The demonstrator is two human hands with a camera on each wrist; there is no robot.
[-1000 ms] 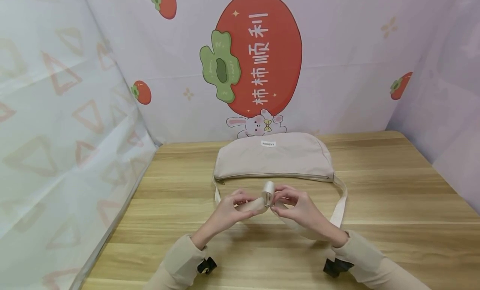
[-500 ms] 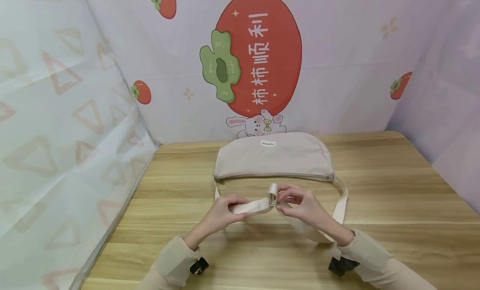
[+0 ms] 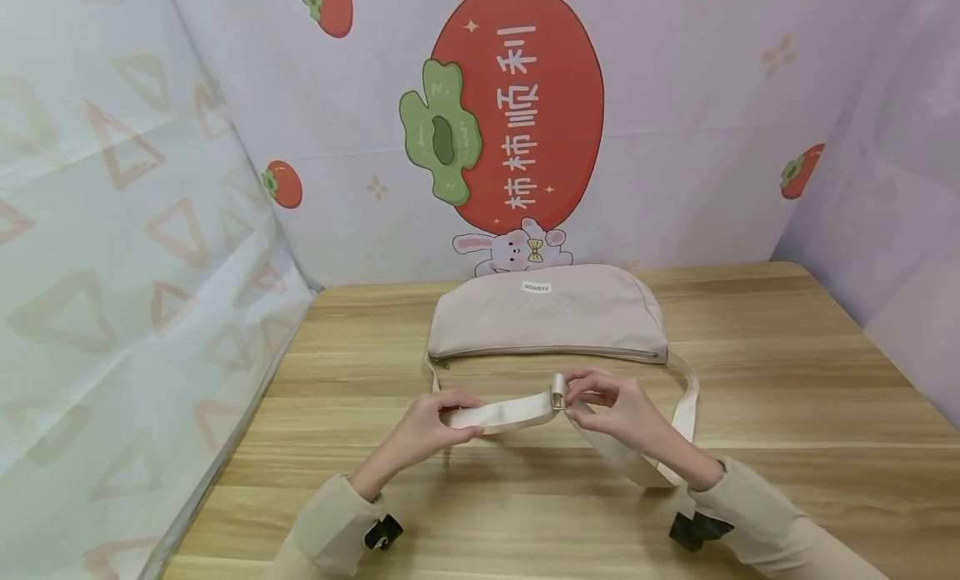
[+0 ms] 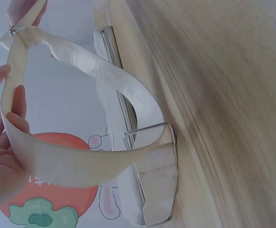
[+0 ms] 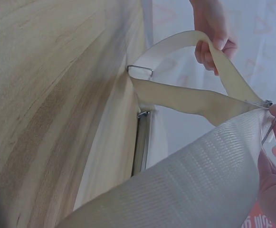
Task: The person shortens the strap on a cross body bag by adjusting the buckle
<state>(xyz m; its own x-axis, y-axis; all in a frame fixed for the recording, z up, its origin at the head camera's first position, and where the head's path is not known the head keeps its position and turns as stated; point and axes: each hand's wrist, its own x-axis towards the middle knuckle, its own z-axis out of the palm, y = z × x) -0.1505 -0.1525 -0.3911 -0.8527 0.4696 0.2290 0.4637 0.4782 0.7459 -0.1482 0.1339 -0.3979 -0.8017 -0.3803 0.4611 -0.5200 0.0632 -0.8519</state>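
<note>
A pale pink shoulder bag lies on the table with its zip side facing me. In front of it, my left hand grips the cream webbing strap between thumb and fingers. My right hand pinches the strap at its metal slider buckle, where a short loop of webbing stands up. From the left wrist view, the strap passes through a rectangular metal ring at the bag's end and doubles back to the slider. Beyond my right fingers, more strap hangs in a broad curve.
The wooden table runs back to a printed cloth backdrop. Another patterned cloth hangs along the left side. Black wrist straps show under both sleeves.
My left hand has slid left along the strap, and my right hand has shifted right with the slider. A longer stretch of strap now shows between them; the loop at the slider looks smaller.
</note>
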